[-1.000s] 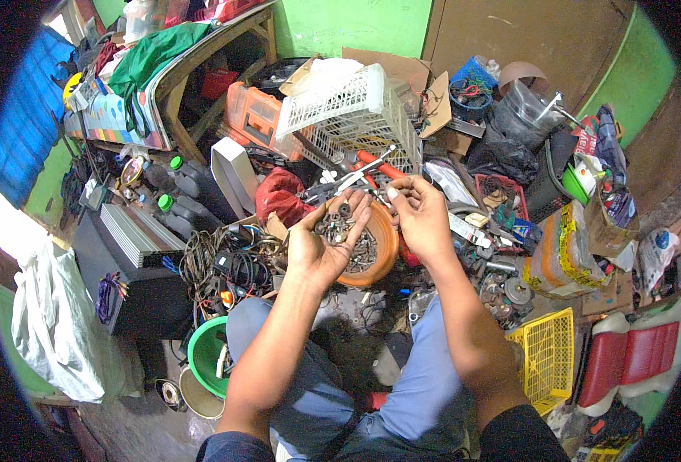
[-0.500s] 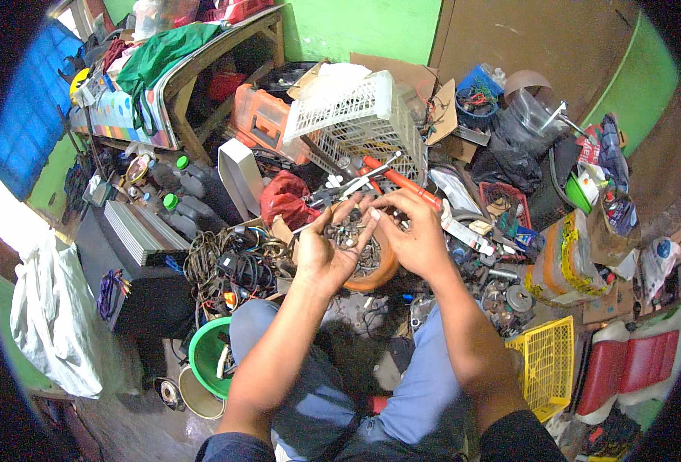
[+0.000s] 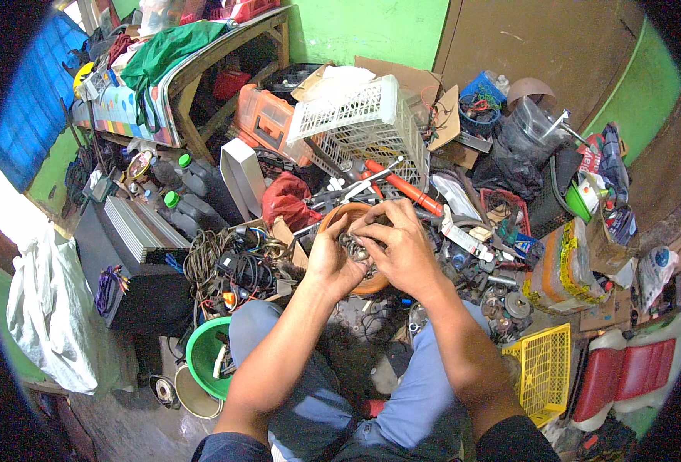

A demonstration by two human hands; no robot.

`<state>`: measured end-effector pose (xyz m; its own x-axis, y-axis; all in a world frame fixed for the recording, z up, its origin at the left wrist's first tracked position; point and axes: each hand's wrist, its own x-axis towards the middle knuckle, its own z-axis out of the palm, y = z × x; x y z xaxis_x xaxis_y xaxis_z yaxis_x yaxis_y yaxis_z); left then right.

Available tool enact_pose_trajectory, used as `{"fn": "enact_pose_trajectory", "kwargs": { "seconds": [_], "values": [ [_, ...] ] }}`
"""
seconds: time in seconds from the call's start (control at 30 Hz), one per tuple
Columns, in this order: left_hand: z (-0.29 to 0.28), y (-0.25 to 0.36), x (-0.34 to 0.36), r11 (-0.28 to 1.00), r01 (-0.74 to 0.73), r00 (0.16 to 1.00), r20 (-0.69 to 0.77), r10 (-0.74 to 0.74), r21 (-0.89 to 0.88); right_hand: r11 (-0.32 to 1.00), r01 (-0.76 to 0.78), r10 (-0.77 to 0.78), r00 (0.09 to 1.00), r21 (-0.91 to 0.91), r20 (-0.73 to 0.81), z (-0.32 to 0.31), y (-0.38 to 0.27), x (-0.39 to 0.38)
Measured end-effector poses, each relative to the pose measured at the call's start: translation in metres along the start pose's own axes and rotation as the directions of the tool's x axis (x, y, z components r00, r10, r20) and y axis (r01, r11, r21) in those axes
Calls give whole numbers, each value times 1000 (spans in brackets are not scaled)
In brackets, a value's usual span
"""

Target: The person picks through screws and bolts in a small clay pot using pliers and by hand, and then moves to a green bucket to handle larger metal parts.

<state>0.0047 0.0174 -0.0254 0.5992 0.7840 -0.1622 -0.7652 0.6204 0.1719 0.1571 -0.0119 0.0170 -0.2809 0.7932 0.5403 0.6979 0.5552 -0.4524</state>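
Observation:
My left hand point(image 3: 337, 262) is cupped over an orange bowl point(image 3: 372, 286), with small metal hardware point(image 3: 353, 245) resting in its curled palm. My right hand point(image 3: 394, 243) reaches across it, fingers bent and pinched among those pieces; whether one is gripped between them is too small to tell. Behind the bowl lie a red bag point(image 3: 283, 202), several metal tools and an orange cylindrical tool point(image 3: 404, 189).
Tangled cables point(image 3: 209, 269) and a green basin point(image 3: 204, 358) lie to the left. A white plastic crate point(image 3: 356, 115) stands behind, and a taped box point(image 3: 562, 266) and yellow crate point(image 3: 545, 373) at the right. My knees flank the space below my hands.
My right hand has moved left and down onto my left palm. The left hand's fingers have curled inward around the hardware, where a second ago the palm lay spread open.

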Motion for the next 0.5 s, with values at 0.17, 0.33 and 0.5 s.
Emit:
{"fn": "enact_pose_trajectory", "kwargs": {
  "seconds": [0.17, 0.33, 0.5],
  "values": [
    [5, -3, 0, 999, -38, 997, -59, 39, 15, 998, -33, 34, 999, 46, -19, 5, 1, 0],
    [-16, 2, 4, 997, -6, 998, 55, 11, -82, 994, 1, 10, 995, 110, -102, 7, 1, 4],
    [18, -2, -3, 993, -78, 981, -173, 92, 86, 851, -295, 371, 923, 435, -102, 1, -3, 4]
  ]
}}
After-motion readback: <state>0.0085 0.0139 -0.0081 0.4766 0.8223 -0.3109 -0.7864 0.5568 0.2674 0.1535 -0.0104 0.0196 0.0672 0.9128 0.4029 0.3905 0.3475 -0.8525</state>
